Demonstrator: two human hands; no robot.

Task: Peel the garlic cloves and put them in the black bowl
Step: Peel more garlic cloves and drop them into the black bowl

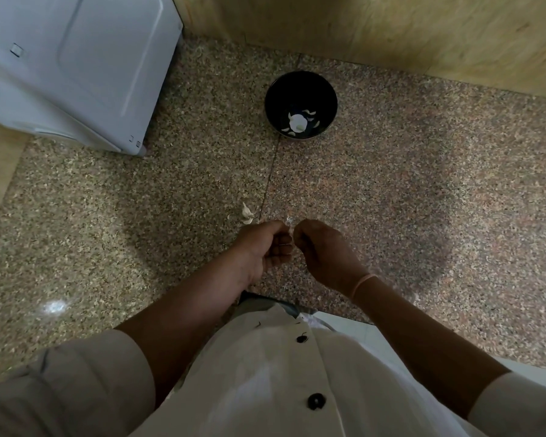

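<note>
The main risk lies in the gap between the work and the black round bowl (300,89): both hands are on the near side of it and well apart from it, so a peeled clove must cross open speckled granite counter (407,190) and could slip from the fingers and skid away. The left hand (265,247) and the right hand (325,252) meet fingertip to fingertip, fingers curled in tight. Only a pale sliver shows between them, which I take to be the garlic clove (291,232) under peeling. The grip looks narrow and pinched on both sides, though how much of the clove each hand holds is hidden. A small, smooth clove held this way may pop out when the skin tears. Papery skin could also cling to the fingers and fall into the bowl with the clove. The loose pale garlic scraps (247,212), nearer than the bowl and just to its left, lie by the left knuckles and could be brushed off or mistaken for unpeeled cloves. By count there is one bowl and one clove in hand. There are two hands and one pink wristband (363,283) on the right wrist. About three scraps lie on the counter. Roughly six or seven pale garlic pieces (298,122) lie on the bowl's floor, too small and overlapped to count surely. One white appliance (76,64) stands left of the bowl, and a wooden wall panel (391,29) runs behind it.
</note>
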